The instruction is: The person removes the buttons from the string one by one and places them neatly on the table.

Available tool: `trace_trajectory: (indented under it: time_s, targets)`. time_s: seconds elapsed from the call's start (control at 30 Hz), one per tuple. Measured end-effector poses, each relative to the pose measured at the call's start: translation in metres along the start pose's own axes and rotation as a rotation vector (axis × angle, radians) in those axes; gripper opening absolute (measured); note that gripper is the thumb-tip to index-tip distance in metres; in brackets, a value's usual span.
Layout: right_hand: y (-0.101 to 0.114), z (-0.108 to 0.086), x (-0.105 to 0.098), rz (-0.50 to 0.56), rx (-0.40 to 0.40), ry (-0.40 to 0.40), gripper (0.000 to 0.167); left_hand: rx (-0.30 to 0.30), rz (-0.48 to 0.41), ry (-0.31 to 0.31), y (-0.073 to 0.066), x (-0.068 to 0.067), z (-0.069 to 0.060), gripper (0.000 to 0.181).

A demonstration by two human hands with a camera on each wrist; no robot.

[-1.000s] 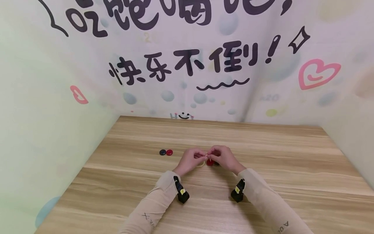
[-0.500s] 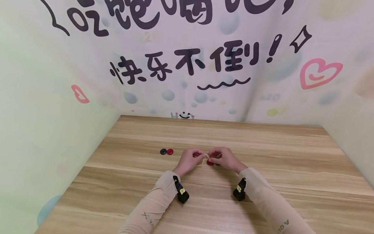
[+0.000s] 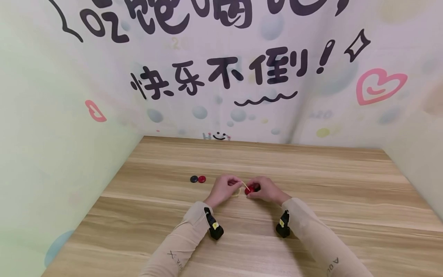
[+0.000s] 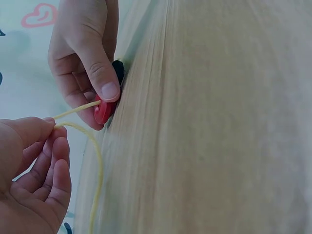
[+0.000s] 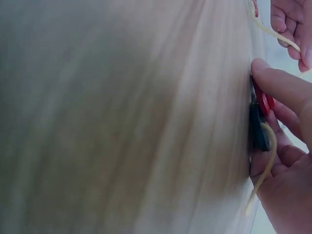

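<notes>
Between the thumb and index finger of my left hand (image 3: 224,190) is a thin yellow cord (image 4: 99,165), part of it hanging in a curve and part running to a red disc (image 4: 104,112). My right hand (image 3: 269,190) pinches this red disc at its edges, thumb on the near side. In the right wrist view a dark disc (image 5: 258,127) touches the red one (image 5: 263,99), beneath the right hand's curved fingers, and a short cord tail (image 5: 269,161) comes out of it.
Another dark disc (image 3: 194,179) and red disc (image 3: 202,179) lie side by side on the wooden table (image 3: 166,215), left of the hands. A printed cloth wall (image 3: 187,123) stands behind the table's back edge.
My right hand has let go of the cord and moved slightly down onto the red disc. The left hand stays nearly in place, and a straighter stretch of cord now shows between the hands.
</notes>
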State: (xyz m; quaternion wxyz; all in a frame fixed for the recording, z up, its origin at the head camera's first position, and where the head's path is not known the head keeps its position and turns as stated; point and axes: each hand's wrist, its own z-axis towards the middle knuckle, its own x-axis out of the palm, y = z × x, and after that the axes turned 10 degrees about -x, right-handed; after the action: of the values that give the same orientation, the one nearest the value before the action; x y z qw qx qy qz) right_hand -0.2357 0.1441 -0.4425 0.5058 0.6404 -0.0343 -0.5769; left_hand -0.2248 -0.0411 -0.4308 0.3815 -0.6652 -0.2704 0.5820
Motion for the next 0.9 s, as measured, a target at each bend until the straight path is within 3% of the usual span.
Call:
trace_trajectory:
  time_s: [0.5,0.9]
  targets:
    - [0.0045,0.0007,0.0010,0.029,0.067,-0.004,0.021,0.043,-0.037,-0.006,0.0016,0.0018,-0.0017,0.011]
    - [0.0019,-0.0002,0.0001,0.057,0.003,-0.022,0.019,0.021,-0.064,-0.021,0.0037,0.0008,-0.0010,0.011]
